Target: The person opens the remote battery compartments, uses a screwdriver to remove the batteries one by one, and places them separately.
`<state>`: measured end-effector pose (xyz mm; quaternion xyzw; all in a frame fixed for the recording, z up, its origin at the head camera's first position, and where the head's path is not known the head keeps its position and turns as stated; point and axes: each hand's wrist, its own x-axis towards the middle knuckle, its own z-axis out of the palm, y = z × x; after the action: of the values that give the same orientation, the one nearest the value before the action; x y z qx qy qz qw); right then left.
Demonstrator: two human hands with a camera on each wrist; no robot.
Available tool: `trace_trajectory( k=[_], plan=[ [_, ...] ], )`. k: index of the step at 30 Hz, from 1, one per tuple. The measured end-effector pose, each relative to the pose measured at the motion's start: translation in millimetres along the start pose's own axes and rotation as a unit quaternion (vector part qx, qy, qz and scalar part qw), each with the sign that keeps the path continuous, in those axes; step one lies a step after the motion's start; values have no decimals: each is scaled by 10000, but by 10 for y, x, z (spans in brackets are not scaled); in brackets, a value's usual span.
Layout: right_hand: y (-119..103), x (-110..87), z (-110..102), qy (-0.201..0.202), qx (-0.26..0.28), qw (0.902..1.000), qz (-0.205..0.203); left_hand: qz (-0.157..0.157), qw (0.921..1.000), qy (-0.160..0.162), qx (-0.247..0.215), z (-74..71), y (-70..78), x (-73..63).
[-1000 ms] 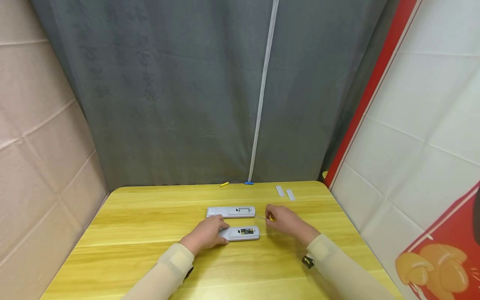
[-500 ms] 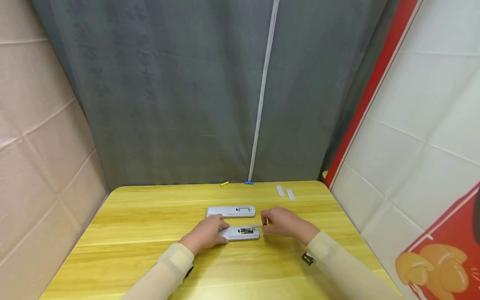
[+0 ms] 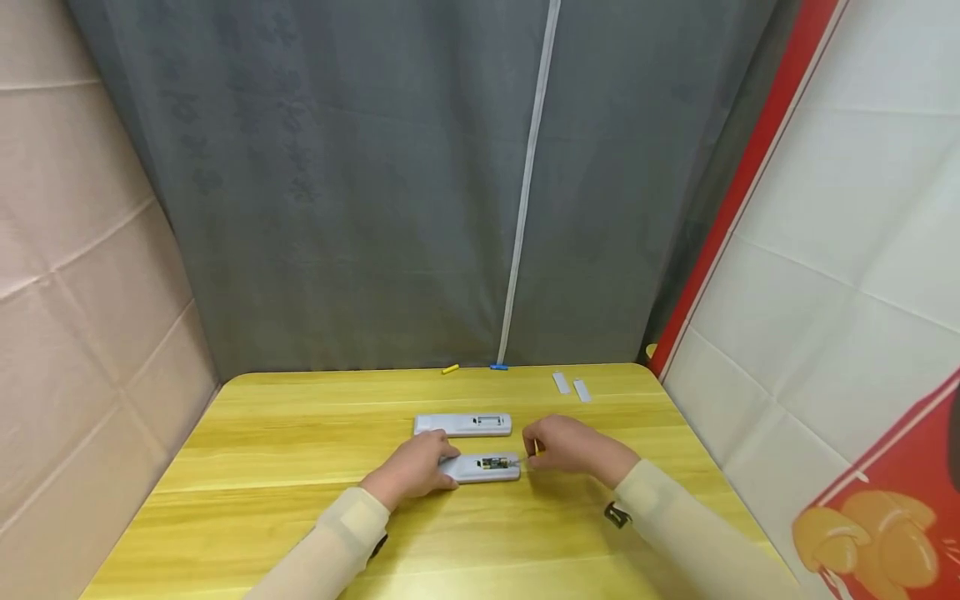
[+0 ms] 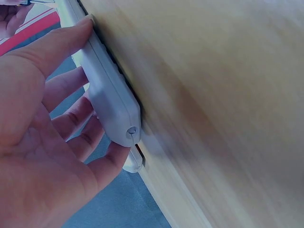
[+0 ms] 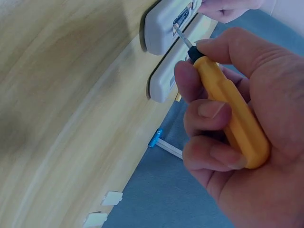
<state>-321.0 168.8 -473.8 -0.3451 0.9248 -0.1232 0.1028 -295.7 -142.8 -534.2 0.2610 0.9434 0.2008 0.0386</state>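
Note:
Two light grey remote controls lie face down on the table, side by side, with their battery compartments uncovered. My left hand (image 3: 415, 468) grips the nearer remote control (image 3: 468, 475) by its left end, thumb along the near side and fingers on the far side. In that remote's compartment sits a battery (image 3: 495, 462). My right hand (image 3: 570, 446) holds a screwdriver (image 5: 230, 111) with a yellow handle and black collar, fingers curled round it. The metal tip reaches the end of the battery compartment. Just beyond lies the farther remote control (image 3: 450, 424), its compartment showing no battery.
Two small grey battery covers, a left cover (image 3: 561, 382) and a right cover (image 3: 582, 390), lie at the table's back right. A yellow battery (image 3: 450, 368) and a blue battery (image 3: 498, 367) lie along the back edge, by the grey curtain (image 3: 360, 208).
The right hand has moved slightly left and nearer, bringing the screwdriver tip from beside the farther remote to the nearer remote's compartment. The left hand keeps its hold.

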Motion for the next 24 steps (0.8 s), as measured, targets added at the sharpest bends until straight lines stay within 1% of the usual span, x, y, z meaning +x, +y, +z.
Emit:
trace_trajectory(
  k=[3, 6, 10, 15, 18, 24],
  plan=[
    [-34, 9, -46, 17, 19, 9999, -151, 1, 10000, 20, -27, -1, -2, 4],
    [-69, 41, -78, 35, -70, 9998, -193, -12, 10000, 30, -2, 6, -13, 9],
    [-130, 98, -101, -26, -316, 9995, -32, 16, 10000, 33, 26, 25, -27, 16],
    [-262, 169, -153, -95, -620, 9980, 123, 41, 10000, 59, 38, 27, -25, 16],
    [-355, 228, -185, -176, -947, 9952, 173, 15, 10000, 59, 31, 20, -19, 15],
    [-534, 380, -216, -613, -1593, 9837, 572, -22, 9999, 76, -71, 16, -7, 20]
  ],
)
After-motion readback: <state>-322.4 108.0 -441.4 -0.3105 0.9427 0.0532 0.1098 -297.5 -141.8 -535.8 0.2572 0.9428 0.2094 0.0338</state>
